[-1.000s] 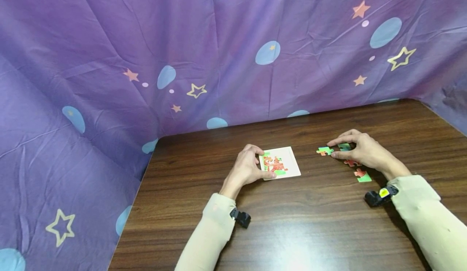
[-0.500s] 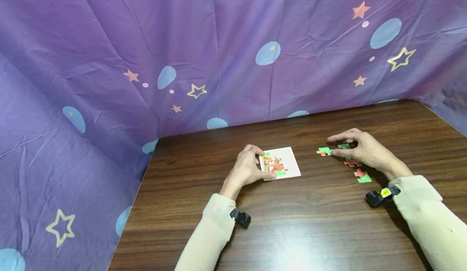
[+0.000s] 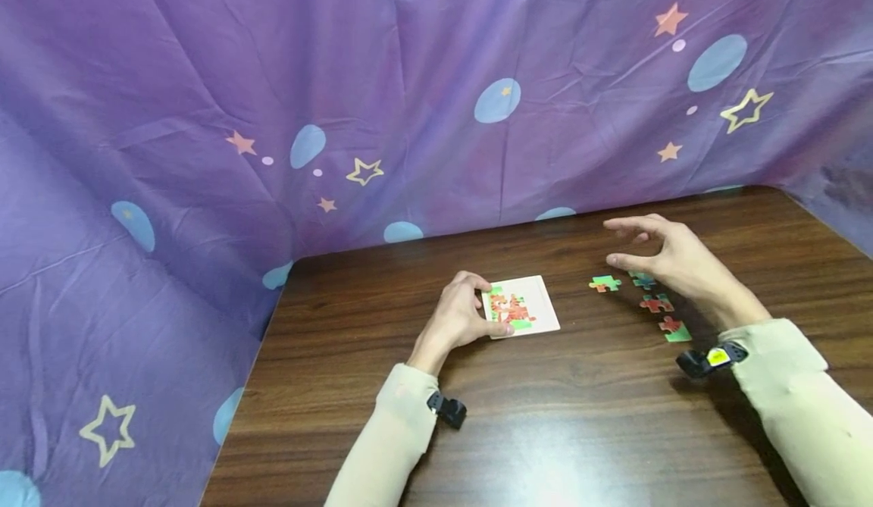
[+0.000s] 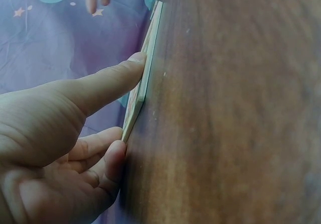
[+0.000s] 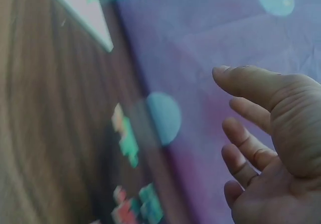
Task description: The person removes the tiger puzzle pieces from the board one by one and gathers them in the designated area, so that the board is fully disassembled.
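My left hand (image 3: 458,311) grips a square white puzzle board (image 3: 544,314) by its left side. In the left wrist view the thumb (image 4: 113,83) lies on the board's near edge, while other fingers touch its corner. Red and green pieces fill the board's left part; its right part is bare white. Over the table at the right, my right hand (image 3: 682,264) is raised, its fingers apart and nothing between them. Below its fingertips lies a green and orange puzzle piece (image 3: 605,284), apart from the hand.
Three more loose pieces lie near the right hand: a green-blue piece (image 3: 642,280), a red piece (image 3: 656,304) and a red-green piece (image 3: 675,330). The wooden table (image 3: 382,287) ends at a purple curtain (image 3: 436,113) behind and to the left.
My right hand has let go of the green and orange puzzle piece and lifted up and away from it. The left hand still holds the board in place.
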